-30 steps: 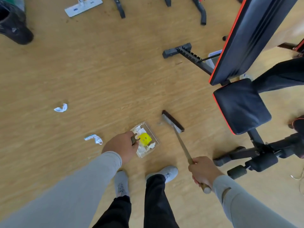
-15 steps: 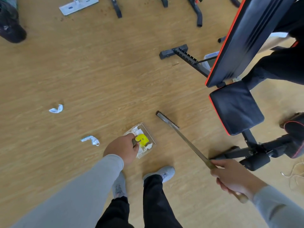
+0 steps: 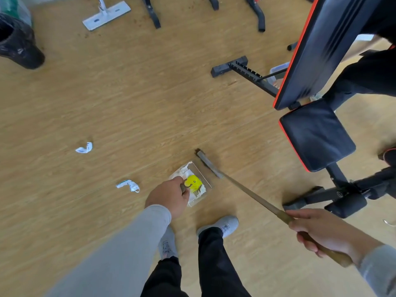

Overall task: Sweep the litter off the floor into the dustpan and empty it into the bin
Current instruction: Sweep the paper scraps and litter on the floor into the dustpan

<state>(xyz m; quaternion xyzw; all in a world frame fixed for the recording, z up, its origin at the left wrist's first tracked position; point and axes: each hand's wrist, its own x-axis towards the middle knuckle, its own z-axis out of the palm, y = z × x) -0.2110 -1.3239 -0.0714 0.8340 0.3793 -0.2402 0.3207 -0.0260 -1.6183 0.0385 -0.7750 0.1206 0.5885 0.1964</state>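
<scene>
A small metal dustpan (image 3: pixel 205 179) sits low over the wooden floor in front of my feet, holding white paper scraps and a yellow piece (image 3: pixel 194 182). My left hand (image 3: pixel 169 197) grips its handle. My right hand (image 3: pixel 321 234) is closed on the wooden handle of a broom (image 3: pixel 252 195), whose dark head (image 3: pixel 207 162) lies just right of the pan's far edge. Two crumpled white paper bits remain on the floor, one (image 3: pixel 128 185) left of the dustpan and one (image 3: pixel 84 148) farther left. A black bin bag (image 3: pixel 18 41) stands at the top left.
A black and red weight bench (image 3: pixel 315 133) with its frame fills the right side. Another person in dark clothes (image 3: pixel 368 73) is at the far right. A flat white mop head (image 3: pixel 106 15) and dark equipment legs (image 3: pixel 153 12) lie along the top edge.
My right hand swung out to the right, and the broom head turned edge-on and slid close to the dustpan's right side. The dustpan and my left hand stayed put.
</scene>
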